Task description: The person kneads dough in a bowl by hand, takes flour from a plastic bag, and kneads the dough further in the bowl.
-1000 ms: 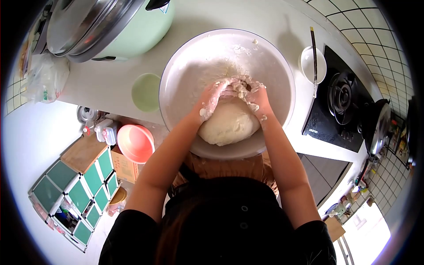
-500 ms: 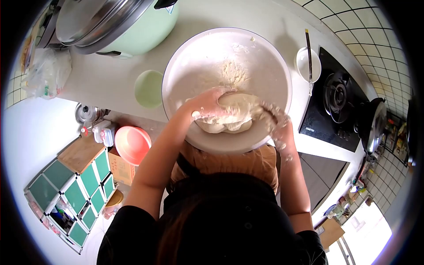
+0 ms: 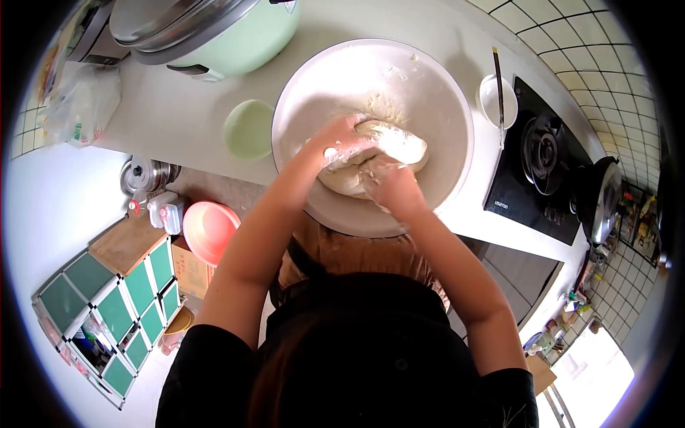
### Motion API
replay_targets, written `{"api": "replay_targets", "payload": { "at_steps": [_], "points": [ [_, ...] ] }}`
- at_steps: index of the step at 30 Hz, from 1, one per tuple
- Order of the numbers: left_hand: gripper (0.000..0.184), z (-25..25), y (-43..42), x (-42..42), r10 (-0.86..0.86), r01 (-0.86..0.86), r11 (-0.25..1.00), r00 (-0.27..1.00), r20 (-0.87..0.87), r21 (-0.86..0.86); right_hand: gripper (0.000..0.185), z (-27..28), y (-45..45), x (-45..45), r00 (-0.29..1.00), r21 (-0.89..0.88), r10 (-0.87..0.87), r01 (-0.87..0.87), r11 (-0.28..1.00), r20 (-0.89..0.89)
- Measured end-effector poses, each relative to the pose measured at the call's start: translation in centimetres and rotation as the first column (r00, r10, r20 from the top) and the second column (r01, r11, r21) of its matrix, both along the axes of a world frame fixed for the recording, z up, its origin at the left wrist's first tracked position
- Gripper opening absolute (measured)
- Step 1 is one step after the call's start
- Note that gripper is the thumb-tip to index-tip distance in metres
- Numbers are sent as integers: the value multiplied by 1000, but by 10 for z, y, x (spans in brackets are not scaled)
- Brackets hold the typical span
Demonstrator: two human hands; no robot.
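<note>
A pale lump of dough [image 3: 405,145] lies in the large white basin [image 3: 303,85], with loose flour crumbs [image 3: 385,108] on the basin's inner wall beyond it. My left hand [image 3: 345,140] curls over the dough's left side, its fingertips hidden behind the dough. Bits of dough stick to that wrist. On the near side, my right hand [image 3: 394,187] is closed and pressed into the dough, its fingers partly sunk in it and slightly blurred.
Left of the basin stand a pale green bowl [image 3: 250,129] and a green cooker [image 3: 242,44]. To the right, a white bowl [image 3: 492,100] with a stick across it sits beside a black gas stove [image 3: 531,167]. A pink basin [image 3: 208,232] is lower left.
My right hand has moved left from the basin's right side onto the dough. The dough has been pushed into a different shape. The view has shifted slightly.
</note>
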State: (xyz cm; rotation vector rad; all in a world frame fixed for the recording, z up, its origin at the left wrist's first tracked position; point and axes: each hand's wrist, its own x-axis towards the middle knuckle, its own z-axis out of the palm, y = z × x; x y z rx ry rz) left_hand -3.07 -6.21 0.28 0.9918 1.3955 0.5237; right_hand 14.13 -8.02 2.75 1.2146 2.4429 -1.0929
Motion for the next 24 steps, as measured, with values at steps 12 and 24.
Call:
{"api": "replay_targets", "payload": {
  "at_steps": [12, 24],
  "points": [
    [48, -17, -3, -4, -12, 10, 999, 999, 31, 49, 29, 37, 11, 28, 856, -689, -465, 197, 697, -225],
    [58, -2, -25, 5, -19, 52, 988, 976, -217, 145, 37, 35, 21, 21, 958, -709, -267, 117, 696, -105]
  ]
}}
